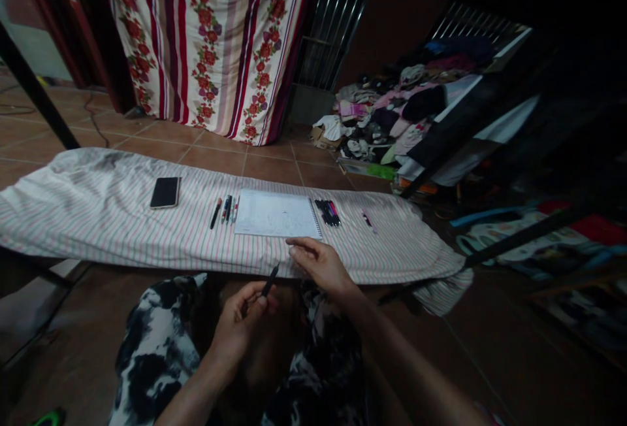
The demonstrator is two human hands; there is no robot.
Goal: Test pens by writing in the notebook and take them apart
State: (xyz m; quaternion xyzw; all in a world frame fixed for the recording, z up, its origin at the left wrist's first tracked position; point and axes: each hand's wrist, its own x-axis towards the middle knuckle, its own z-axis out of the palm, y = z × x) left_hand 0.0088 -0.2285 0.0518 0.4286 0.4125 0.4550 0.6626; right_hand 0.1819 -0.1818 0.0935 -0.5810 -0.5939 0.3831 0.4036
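Black-and-white trousers (pixel 159 341) covered our legs. Just beyond, our left hand (pixel 247 308) held a slanted black pen (pixel 270 280) gripped between its fingers. Our right hand (pixel 322 264), fingers loosely parted, hovered near the lower edge of the spiral notebook (pixel 274 212), which lay on striped cloth (pixel 122 230) beside bunched pens (pixel 328 213). Farther off hung a flowered curtain (pixel 210 40).

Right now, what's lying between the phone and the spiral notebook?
The head view shows a small row of slim pens there, side by side on the striped cloth, nearer the spiral notebook than the phone.
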